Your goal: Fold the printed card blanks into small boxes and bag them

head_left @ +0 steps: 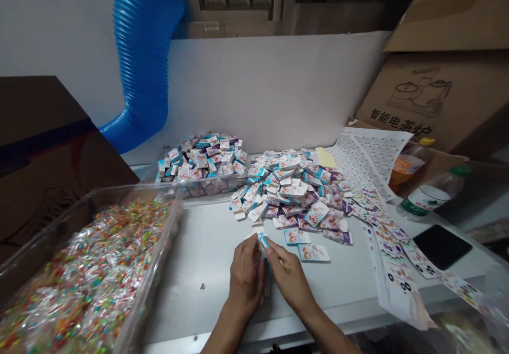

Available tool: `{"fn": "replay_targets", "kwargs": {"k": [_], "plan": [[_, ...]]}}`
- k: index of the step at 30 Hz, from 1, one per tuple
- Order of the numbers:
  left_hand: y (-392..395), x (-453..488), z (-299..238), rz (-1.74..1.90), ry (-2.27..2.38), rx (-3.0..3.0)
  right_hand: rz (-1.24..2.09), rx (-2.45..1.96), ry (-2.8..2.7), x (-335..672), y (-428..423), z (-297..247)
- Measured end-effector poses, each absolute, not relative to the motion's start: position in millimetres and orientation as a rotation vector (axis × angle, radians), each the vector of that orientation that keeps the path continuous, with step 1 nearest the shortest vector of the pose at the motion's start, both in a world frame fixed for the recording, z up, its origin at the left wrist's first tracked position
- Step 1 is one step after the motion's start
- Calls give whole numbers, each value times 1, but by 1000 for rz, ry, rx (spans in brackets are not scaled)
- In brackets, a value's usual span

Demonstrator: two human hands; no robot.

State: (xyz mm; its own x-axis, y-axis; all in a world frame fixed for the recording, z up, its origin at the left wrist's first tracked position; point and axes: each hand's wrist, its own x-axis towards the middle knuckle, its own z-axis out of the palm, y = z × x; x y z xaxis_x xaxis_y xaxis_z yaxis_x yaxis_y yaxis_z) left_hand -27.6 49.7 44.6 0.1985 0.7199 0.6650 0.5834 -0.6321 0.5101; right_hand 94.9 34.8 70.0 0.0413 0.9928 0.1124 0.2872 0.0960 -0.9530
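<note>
Seemingly pointing forward along its long axis, a small white-and-blue printed paper card [261, 243] sits mostly hidden, pinched in the closed grip of both the left hand [245, 275] and right hand [288, 276], above the white desk [199, 253], just below a heap of printed paper cards [286, 189].

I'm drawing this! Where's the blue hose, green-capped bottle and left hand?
blue hose [143, 41], head view, ribbed upper bend
green-capped bottle [431, 195], head view, middle of body
left hand [246, 277], head view, back of hand
</note>
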Motion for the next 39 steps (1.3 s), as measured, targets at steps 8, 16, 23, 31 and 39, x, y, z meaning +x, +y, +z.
{"fn": "replay_targets", "kwargs": {"k": [8,16,23,31,39], "plan": [[50,-28,40,1476,1236,2464,194,-1533,-1967,90,24,78],[48,-30,43,1421,1225,2460,84,-1584,-2084,91,22,72],[49,-36,44,1252,1259,2467,250,-1531,-2221,102,42,82],[57,-64,43,801,1962,2057,853,-1308,-1358,147,123,134],[60,-65,21,851,1766,1907,821,-1435,-1755,121,87,77]]}}
